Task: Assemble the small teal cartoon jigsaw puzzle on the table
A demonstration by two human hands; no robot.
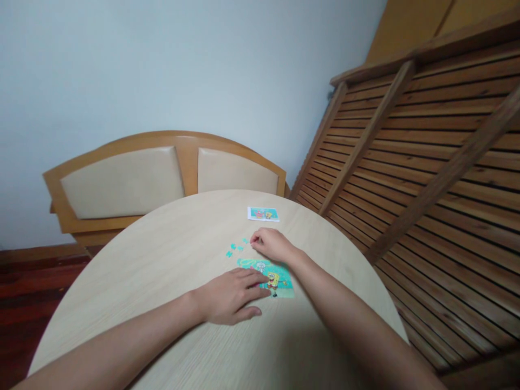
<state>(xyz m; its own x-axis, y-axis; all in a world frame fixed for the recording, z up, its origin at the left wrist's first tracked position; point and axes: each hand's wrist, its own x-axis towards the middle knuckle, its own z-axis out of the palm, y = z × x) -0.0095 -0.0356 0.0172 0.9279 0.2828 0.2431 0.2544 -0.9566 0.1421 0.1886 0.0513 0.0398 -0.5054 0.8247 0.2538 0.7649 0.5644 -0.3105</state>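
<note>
A jigsaw puzzle [284,287] with cartoon figures on a turquoise background lies on the table, mostly put together. My left hand [229,295] rests flat over its left part, fingers spread, hiding some of the picture. Beyond the puzzle's upper edge, my right hand [272,244] has its thumb and fingertips pinched together close to the table. Whatever may be between those fingertips is too small to make out. Just left of them lie several loose turquoise puzzle pieces [233,246].
A small reference picture [264,214] with the same cartoon scene lies farther back on the round, light wooden table [162,254]. Behind the table stands a padded wooden headboard [125,181] against the wall. A slatted wooden frame [406,141] leans at the right.
</note>
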